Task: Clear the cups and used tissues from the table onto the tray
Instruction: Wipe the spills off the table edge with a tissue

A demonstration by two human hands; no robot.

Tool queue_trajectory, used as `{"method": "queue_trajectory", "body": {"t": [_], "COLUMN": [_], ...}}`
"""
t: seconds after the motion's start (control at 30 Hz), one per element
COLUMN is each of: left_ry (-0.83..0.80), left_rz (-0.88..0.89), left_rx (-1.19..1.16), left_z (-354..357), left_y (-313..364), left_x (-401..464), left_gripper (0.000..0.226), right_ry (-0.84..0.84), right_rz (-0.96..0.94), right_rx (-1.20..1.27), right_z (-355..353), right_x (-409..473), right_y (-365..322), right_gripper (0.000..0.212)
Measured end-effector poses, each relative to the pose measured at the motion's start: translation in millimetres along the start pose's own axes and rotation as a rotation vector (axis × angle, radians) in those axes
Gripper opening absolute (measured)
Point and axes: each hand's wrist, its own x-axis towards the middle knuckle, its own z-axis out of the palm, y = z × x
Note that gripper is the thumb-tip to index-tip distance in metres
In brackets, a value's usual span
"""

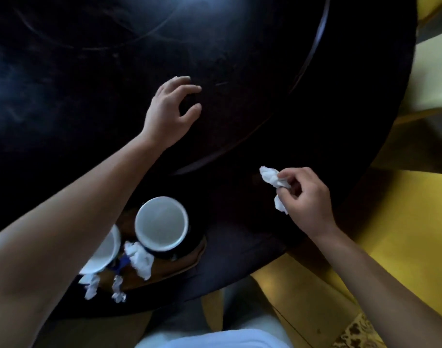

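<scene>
My right hand (pixel 306 197) pinches a crumpled white tissue (pixel 272 178) just above the dark table, right of the tray. My left hand (pixel 171 111) hovers over the table's middle with fingers spread and curled, holding nothing. At the table's near edge sits a brown wooden tray (pixel 189 262). On it stands a cup (pixel 162 223) with a white inside and dark outside. A second cup (pixel 103 252) is partly hidden under my left forearm. Crumpled tissues (pixel 139 258) lie on the tray, and more tissue scraps (pixel 91 287) lie at its near edge.
The round dark table (pixel 89 84) fills most of the view, with a raised round centre section (pixel 312 61). Yellow chairs or seats (pixel 403 222) stand to the right and below the table's edge. My white-clothed lap (pixel 214 337) is at the bottom.
</scene>
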Motion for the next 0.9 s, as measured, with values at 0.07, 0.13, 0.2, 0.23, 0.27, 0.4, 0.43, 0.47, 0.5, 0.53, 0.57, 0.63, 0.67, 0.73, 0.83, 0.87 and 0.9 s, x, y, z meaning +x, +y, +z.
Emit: {"method": "queue_trajectory", "body": {"t": [0.07,0.13,0.2,0.23,0.27,0.4,0.43,0.47,0.5,0.53,0.57,0.63,0.67,0.73,0.83,0.87,0.9], "left_ry": [0.024,0.062,0.126,0.143,0.148,0.110,0.089,0.071,0.064,0.068,0.077,0.101,0.115,0.142,0.120,0.102,0.093], "left_rz": [-0.071,-0.136,-0.196,-0.215,-0.234,-0.263,-0.266,-0.264,-0.254,-0.240,-0.228,-0.209,-0.202,-0.183,-0.145,-0.129,-0.114], "left_rx": [0.036,0.060,0.160,0.211,0.259,0.383,0.390,0.387,0.384,0.386,0.384,0.350,0.330,0.298,0.262,0.259,0.258], "left_z": [-38,-72,-111,-127,-139,-163,-166,-168,-168,-168,-167,-163,-162,-163,-165,-164,-164], "left_y": [-34,-70,-113,-135,-154,-207,-217,-225,-232,-237,-241,-247,-249,-253,-257,-258,-260], "left_x": [-31,-63,-101,-118,-134,-178,-183,-187,-190,-192,-193,-194,-194,-198,-217,-227,-237], "left_gripper": [0.039,0.038,0.041,0.043,0.046,0.057,0.059,0.060,0.061,0.062,0.062,0.061,0.061,0.060,0.055,0.055,0.054], "right_ry": [-0.023,-0.031,-0.043,-0.045,-0.050,-0.073,-0.084,-0.091,-0.087,-0.075,-0.063,-0.044,-0.036,-0.038,-0.050,-0.044,-0.029], "right_rz": [-0.023,-0.013,-0.023,-0.033,-0.043,-0.066,-0.076,-0.089,-0.105,-0.120,-0.132,-0.140,-0.146,-0.159,-0.156,-0.152,-0.150], "right_rx": [0.066,0.101,0.131,0.139,0.144,0.138,0.123,0.099,0.073,0.051,0.035,0.013,0.002,-0.038,-0.128,-0.156,-0.180], "right_z": [9,15,33,44,55,106,119,131,143,153,163,179,186,202,229,237,244], "right_x": [-14,-30,-53,-66,-78,-130,-142,-152,-161,-167,-172,-182,-187,-197,-208,-210,-212], "right_y": [-33,-55,-79,-89,-97,-121,-126,-133,-140,-148,-156,-171,-177,-187,-191,-191,-190], "right_gripper": [0.022,0.023,0.026,0.026,0.026,0.023,0.022,0.020,0.018,0.016,0.015,0.012,0.010,0.006,0.005,0.006,0.007]}}
